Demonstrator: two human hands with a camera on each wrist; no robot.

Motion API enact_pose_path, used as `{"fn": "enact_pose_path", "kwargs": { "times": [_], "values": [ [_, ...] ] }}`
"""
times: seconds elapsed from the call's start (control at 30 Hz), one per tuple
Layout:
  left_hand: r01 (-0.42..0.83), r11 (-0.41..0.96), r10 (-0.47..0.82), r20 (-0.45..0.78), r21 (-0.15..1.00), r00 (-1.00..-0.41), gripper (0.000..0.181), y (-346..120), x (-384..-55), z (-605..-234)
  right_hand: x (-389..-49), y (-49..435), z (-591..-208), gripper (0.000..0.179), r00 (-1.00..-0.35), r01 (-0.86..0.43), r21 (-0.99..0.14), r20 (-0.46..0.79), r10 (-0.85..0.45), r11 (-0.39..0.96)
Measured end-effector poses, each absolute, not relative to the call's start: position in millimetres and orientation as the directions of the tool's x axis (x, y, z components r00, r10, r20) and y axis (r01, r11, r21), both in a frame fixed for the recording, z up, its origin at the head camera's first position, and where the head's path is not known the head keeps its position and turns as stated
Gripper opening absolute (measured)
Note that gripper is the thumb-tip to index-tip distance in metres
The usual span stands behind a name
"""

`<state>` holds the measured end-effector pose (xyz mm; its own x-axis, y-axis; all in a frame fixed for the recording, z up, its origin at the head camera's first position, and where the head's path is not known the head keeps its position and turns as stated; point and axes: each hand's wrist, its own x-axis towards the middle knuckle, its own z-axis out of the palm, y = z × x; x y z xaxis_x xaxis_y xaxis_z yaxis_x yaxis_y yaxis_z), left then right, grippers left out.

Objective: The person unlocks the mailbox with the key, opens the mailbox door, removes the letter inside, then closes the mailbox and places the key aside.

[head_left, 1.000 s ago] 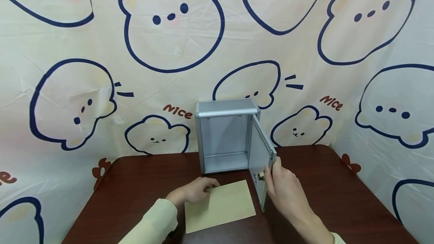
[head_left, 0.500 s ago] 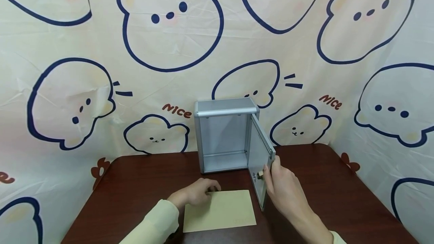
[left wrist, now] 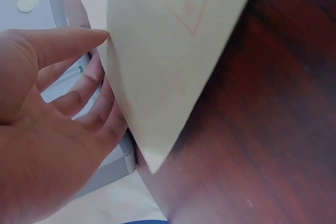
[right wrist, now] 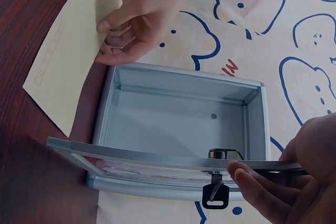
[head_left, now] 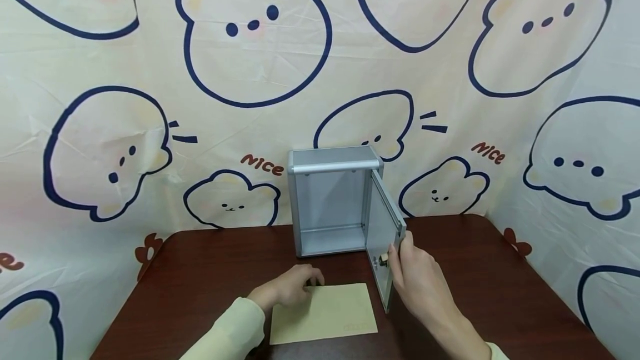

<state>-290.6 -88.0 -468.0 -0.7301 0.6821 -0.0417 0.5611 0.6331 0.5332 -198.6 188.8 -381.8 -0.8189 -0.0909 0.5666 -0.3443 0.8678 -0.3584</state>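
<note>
My left hand (head_left: 290, 288) pinches the long edge of a cream paper envelope (head_left: 332, 315) between thumb and fingers. The envelope slants over the table, and faint orange print boxes show on it in the right wrist view. Behind it stands a grey metal box (head_left: 332, 160), its front uncovered and its inside bare. The box's framed door (head_left: 385, 226) is swung out to the right. My right hand (head_left: 422, 276) grips the free edge of that door. Near the right fingers, a black-headed key (right wrist: 216, 195) hangs at the door's lock (right wrist: 217, 153).
The dark reddish-brown table (head_left: 210, 271) has rounded far corners. A pale cloth backdrop (head_left: 240, 126) with blue-outlined bear drawings rises right behind the box and along both sides.
The envelope has turned and tipped slightly, its right end dropping toward me, so its far edge now lies nearly level. The right hand, door and box stay in place.
</note>
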Motion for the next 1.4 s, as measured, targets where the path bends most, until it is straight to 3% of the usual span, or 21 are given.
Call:
{"fn": "enact_pose_path", "kwargs": {
  "times": [1.03,1.4],
  "values": [
    [0.561,0.628,0.679,-0.028,0.539,-0.734,0.028,-92,-289,-468,-198,190,-383,0.013,-0.821,-0.343,-0.362,0.564,-0.089,0.867],
    [0.601,0.560,0.645,0.157,0.570,-0.748,0.027,-97,-291,-452,-198,189,-381,0.014,-0.824,-0.345,-0.362,0.559,-0.095,0.866]
  ]
}}
